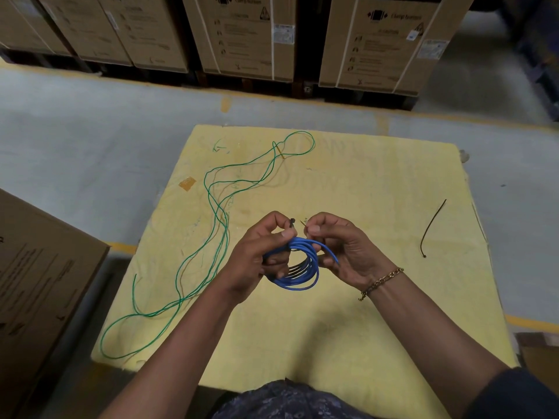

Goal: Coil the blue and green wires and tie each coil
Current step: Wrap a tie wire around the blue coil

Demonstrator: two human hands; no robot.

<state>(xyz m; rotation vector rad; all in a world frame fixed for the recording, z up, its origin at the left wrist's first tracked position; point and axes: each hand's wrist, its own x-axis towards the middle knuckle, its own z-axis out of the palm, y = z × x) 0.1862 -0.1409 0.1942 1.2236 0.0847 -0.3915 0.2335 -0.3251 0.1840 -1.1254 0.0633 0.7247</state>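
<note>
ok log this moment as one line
step: tying blue coil | left hand: grips coil, pinches tie | right hand: grips coil | green wire: loose on pad | spare tie: on pad

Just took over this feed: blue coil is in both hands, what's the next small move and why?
Probably thread the black tie through its own head and pull snug. The left hand grips the blue coil with the tie's head sticking up; the right hand pinches what looks like its tail.
</note>
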